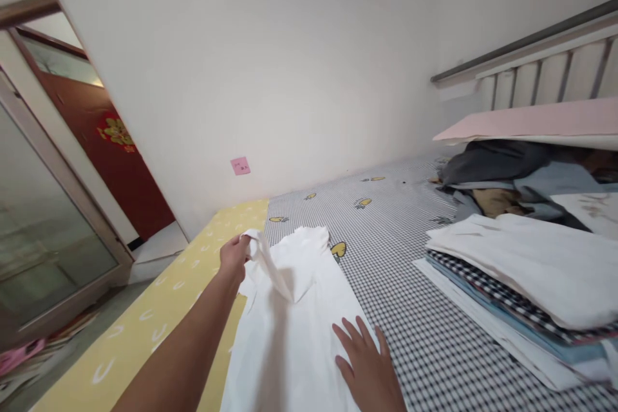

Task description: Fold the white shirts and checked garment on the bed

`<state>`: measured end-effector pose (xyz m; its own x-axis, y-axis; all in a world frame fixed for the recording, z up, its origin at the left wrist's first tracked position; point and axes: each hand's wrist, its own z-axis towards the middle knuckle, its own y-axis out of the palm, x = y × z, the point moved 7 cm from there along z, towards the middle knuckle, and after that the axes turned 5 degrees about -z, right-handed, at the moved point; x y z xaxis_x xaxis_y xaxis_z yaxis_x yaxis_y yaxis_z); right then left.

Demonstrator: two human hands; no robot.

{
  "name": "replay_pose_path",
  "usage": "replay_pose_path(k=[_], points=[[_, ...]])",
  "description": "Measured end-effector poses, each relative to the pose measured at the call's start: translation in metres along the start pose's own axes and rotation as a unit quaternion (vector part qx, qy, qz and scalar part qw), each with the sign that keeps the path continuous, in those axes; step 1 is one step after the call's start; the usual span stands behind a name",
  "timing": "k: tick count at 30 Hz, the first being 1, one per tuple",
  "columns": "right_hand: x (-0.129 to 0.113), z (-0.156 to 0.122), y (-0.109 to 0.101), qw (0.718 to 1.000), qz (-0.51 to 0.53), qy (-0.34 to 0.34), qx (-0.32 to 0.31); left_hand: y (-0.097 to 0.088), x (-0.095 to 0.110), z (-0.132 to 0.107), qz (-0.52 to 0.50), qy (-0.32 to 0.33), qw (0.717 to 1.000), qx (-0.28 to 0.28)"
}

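Observation:
A white shirt (299,322) lies spread on the bed, its near end running out of the bottom of the view. My left hand (235,256) pinches a raised part of the shirt near its far left side, and the lifted cloth throws a shadow across the fabric. It looks like a sleeve or an edge, but I cannot tell which. On the shirt's right edge rests my right hand (363,357), palm down with its fingers spread.
To the right is a stack of folded clothes (521,270). Behind it, dark and grey garments (502,164) lie beneath a pink board-like sheet (541,119). The bed has a checked cover (405,283) and a yellow strip (159,328). A wall (309,77) stands beyond.

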<state>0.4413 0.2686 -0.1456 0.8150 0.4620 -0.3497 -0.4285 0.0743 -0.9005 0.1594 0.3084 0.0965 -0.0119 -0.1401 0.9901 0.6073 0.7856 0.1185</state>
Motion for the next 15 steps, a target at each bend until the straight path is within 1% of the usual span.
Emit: replay_pose_path(k=[2, 4, 7, 9, 10, 11, 12, 13, 14, 15], points=[[0.005, 0.002, 0.011, 1.000, -0.001, 0.003, 0.003, 0.029, -0.005, 0.000, -0.014, 0.009, 0.999, -0.040], [0.010, 0.005, 0.022, 1.000, -0.001, -0.001, 0.015, 0.063, -0.012, 0.001, -0.034, 0.012, 0.997, -0.069], [0.014, 0.009, 0.036, 0.999, -0.009, -0.004, 0.040, 0.123, -0.016, 0.004, -0.070, 0.022, 0.990, -0.118], [0.013, 0.010, 0.042, 0.997, -0.026, 0.009, 0.066, 0.163, -0.015, 0.005, -0.085, 0.035, 0.982, -0.162], [0.012, 0.010, 0.044, 0.996, -0.038, 0.018, 0.082, 0.180, -0.016, 0.007, -0.087, 0.043, 0.978, -0.183], [0.010, 0.010, 0.045, 0.994, -0.051, 0.028, 0.098, 0.192, -0.020, 0.008, -0.083, 0.049, 0.975, -0.200], [0.009, 0.009, 0.046, 0.991, -0.064, 0.035, 0.112, 0.200, -0.026, 0.010, -0.074, 0.054, 0.974, -0.209], [0.007, 0.008, 0.047, 0.989, -0.074, 0.040, 0.123, 0.201, -0.036, 0.013, -0.059, 0.056, 0.974, -0.210], [0.006, 0.008, 0.048, 0.987, -0.083, 0.040, 0.131, 0.197, -0.048, 0.016, -0.040, 0.057, 0.977, -0.203], [0.005, 0.007, 0.049, 0.986, -0.090, 0.040, 0.137, 0.188, -0.063, 0.020, -0.018, 0.057, 0.980, -0.191]])
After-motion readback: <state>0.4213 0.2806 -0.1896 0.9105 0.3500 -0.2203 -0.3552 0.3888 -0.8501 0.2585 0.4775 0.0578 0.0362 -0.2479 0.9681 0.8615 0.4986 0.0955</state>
